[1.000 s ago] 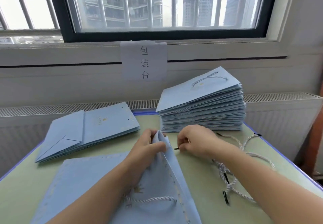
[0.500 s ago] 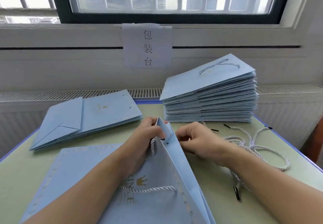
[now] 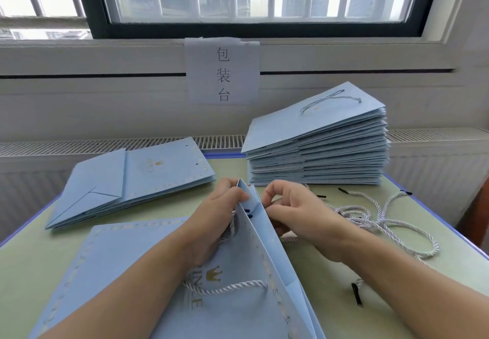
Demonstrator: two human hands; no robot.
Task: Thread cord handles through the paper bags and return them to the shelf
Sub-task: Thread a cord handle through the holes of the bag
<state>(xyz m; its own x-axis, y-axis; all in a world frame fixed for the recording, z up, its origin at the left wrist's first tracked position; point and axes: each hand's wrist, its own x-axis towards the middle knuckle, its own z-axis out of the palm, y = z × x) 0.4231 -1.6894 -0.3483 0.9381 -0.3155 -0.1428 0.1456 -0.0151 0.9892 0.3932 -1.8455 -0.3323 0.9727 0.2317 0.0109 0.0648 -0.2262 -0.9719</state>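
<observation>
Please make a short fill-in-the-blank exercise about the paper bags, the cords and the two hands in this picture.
1. The tall stack of bags lies to the ____ of the low stack.
2. The left hand holds up the ____ bag.
3. The loose cords have ____ tips.

Missing words: right; blue; black

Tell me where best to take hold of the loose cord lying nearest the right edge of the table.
Judging by its pose, take the loose cord at its black tip, which lies apart from the tangle on bare table. Come from above with a thumb-and-finger pinch; the stiff tip is what goes through the hole.
</observation>
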